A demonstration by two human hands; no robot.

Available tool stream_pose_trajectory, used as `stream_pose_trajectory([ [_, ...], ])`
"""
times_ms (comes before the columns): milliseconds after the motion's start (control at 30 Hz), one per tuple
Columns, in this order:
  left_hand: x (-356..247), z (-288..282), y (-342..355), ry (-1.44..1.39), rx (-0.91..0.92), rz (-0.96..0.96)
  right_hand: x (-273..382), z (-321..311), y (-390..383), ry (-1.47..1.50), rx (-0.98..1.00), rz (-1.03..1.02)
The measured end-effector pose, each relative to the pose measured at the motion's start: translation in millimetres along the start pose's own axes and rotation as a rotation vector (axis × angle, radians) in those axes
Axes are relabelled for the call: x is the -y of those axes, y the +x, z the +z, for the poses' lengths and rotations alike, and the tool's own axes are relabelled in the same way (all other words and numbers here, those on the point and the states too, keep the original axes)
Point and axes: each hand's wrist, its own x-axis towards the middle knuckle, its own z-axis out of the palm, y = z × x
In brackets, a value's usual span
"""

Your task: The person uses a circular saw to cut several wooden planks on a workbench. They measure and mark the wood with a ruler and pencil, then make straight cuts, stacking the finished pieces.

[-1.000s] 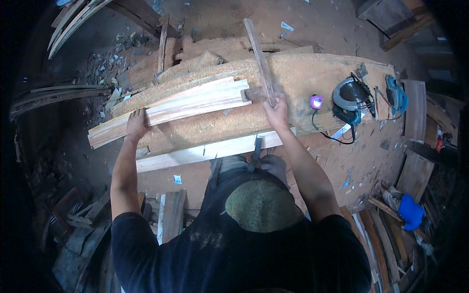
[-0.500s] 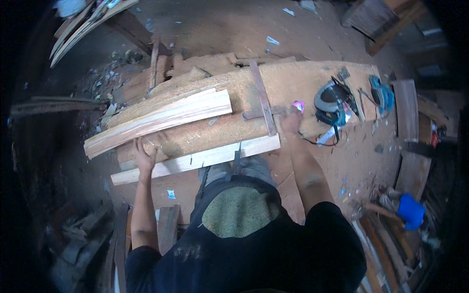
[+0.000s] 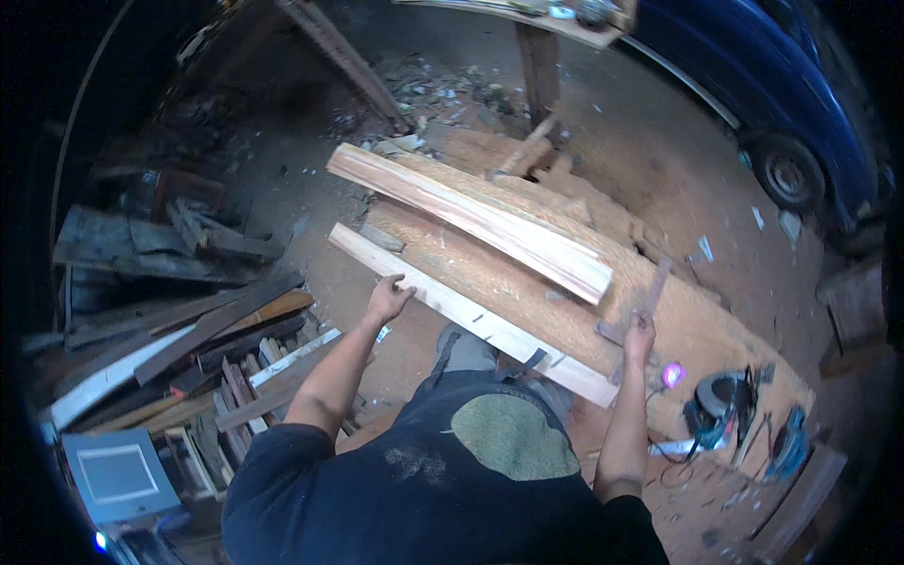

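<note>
In the head view, a long pale board (image 3: 452, 301) is seen lying along the near edge of the bench, its smooth face crossed by short dark marks. The left hand (image 3: 391, 298) is held half-open at its edge; whether it is touched cannot be told. A dark wooden square (image 3: 660, 281) is gripped in the closed right hand (image 3: 639, 337), near the board's right end. The workbench (image 3: 711, 334) is coated with sawdust; thicker timber (image 3: 471, 224) and a circular saw (image 3: 723, 400) are borne on it. Scrap planks (image 3: 221, 325) are heaped at left; a blue vehicle (image 3: 739, 71) is parked beyond.
</note>
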Motion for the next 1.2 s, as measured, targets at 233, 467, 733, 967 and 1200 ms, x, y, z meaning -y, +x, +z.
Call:
stream_pose_trajectory([
  [233,44,-68,139,-0.168,-0.209,0.014,87,88,-14,-0.204,0.234,0.003],
  [467,72,-141,335,-0.167,-0.276,-0.082,108,113,-5,-0.574,0.043,0.034],
  [733,166,-179,530,-0.013,-0.376,-0.300,37,92,40,-0.419,-0.103,0.180],
  [967,183,-190,577,-0.120,-0.144,-0.531,83,126,10,-0.193,-0.093,0.400],
  [1200,154,-168,582,-0.193,-0.137,-0.521,66,99,24,-0.240,-0.249,0.267],
])
